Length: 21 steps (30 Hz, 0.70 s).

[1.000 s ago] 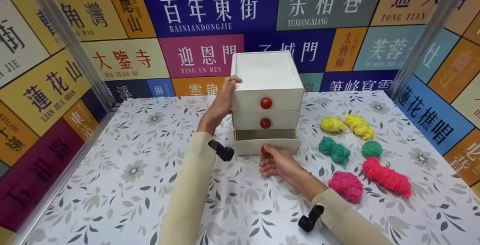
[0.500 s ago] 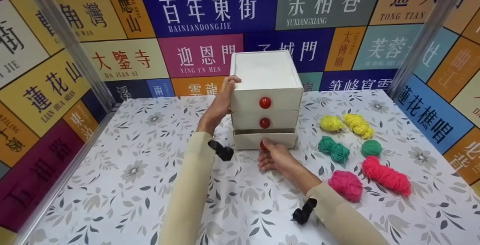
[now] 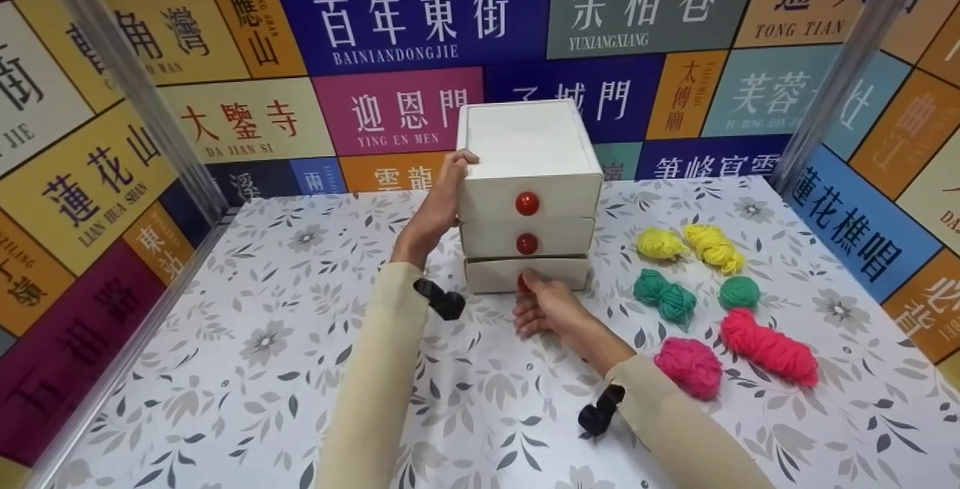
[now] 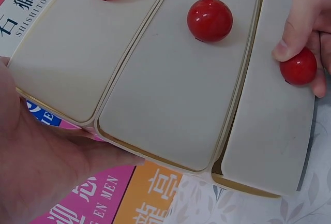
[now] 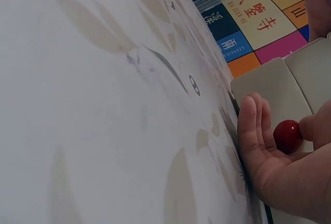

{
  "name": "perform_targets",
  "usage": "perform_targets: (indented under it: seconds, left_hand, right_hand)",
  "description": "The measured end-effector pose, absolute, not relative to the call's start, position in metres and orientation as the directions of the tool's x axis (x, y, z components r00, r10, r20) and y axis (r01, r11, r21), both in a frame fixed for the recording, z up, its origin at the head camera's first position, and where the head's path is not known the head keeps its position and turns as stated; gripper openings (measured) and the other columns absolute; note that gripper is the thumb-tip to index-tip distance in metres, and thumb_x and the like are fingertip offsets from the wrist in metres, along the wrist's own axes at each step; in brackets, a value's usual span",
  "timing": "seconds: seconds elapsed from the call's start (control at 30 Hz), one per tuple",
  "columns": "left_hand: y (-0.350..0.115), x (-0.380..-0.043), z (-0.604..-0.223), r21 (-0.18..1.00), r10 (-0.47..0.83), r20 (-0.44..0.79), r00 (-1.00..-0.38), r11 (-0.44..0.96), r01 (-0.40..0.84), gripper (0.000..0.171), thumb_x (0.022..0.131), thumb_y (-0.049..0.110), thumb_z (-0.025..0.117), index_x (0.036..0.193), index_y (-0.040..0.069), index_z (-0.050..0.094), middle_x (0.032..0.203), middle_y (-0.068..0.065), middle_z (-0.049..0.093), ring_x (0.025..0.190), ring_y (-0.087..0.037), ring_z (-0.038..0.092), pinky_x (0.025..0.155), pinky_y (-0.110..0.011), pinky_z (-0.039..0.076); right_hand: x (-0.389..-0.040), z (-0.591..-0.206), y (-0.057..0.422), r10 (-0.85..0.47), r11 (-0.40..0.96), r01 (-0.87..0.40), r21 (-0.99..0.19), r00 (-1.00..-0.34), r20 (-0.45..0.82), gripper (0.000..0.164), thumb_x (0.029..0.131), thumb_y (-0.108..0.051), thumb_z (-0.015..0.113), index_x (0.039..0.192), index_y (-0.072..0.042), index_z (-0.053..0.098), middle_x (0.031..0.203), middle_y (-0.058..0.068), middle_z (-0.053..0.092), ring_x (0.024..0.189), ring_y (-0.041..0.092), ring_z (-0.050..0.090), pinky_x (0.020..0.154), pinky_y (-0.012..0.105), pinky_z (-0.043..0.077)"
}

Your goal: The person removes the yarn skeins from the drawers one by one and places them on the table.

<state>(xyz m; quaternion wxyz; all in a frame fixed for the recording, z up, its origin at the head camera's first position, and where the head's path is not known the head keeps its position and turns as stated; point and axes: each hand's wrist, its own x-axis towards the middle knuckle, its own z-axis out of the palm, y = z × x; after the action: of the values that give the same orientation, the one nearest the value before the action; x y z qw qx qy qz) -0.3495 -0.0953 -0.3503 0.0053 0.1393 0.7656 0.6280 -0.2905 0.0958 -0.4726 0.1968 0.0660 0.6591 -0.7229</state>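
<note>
A white three-drawer cabinet [image 3: 529,140] with red round knobs stands toward the back of the table. My left hand [image 3: 441,200] holds its left side, fingertips over the top edge; in the left wrist view that hand [image 4: 46,157] lies along the side wall. With thumb and finger my right hand [image 3: 556,309] pinches the red knob [image 4: 299,68] of the bottom drawer [image 3: 491,276]. That drawer's front stands slightly forward, a narrow dark gap above it. The upper two drawers are flush. In the right wrist view, the other right-hand fingers [image 5: 251,125] extend below the knob.
To the right lie yellow yarn bundles [image 3: 714,247], green yarn balls [image 3: 739,293], a magenta yarn ball [image 3: 688,367] and a coral-red skein [image 3: 769,346]. A sign-patterned wall [image 3: 412,9] rises close behind the cabinet. Clear posts [image 3: 840,76] stand at the back corners.
The bottom drawer has slid back into the cabinet, my right hand moving with its knob; its inside was visible before and is now hidden. My left hand keeps its hold.
</note>
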Motion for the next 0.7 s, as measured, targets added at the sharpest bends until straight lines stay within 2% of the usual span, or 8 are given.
perform_targets:
  seconds: [0.53, 0.7]
  left_hand:
    - [-0.097, -0.3493, -0.3506, 0.965, 0.216, 0.161, -0.963, 0.172, 0.199, 0.032, 0.108, 0.042, 0.022, 0.129, 0.025, 0.038, 0.14, -0.016, 0.04, 0.115, -0.036, 0.053, 0.093, -0.064, 0.046]
    - [-0.0958, -0.3477, -0.3496, 0.964, 0.222, 0.166, -0.961, 0.166, 0.205, 0.031, 0.108, 0.042, 0.022, 0.129, 0.025, 0.037, 0.139, -0.016, 0.04, 0.115, -0.036, 0.053, 0.094, -0.062, 0.046]
  right_hand:
    - [-0.2946, -0.4779, 0.0951, -0.165, -0.021, 0.327, -0.945, -0.933, -0.319, 0.053, 0.107, -0.045, 0.037, 0.106, 0.004, 0.057, 0.073, 0.007, 0.063, 0.054, 0.019, 0.062, 0.051, 0.033, 0.056]
    - [-0.2953, -0.4791, 0.0981, -0.172, 0.004, 0.321, -0.947, -0.933, -0.317, 0.053, 0.107, -0.045, 0.037, 0.109, 0.004, 0.057, 0.074, 0.008, 0.063, 0.054, 0.02, 0.062, 0.053, 0.033, 0.057]
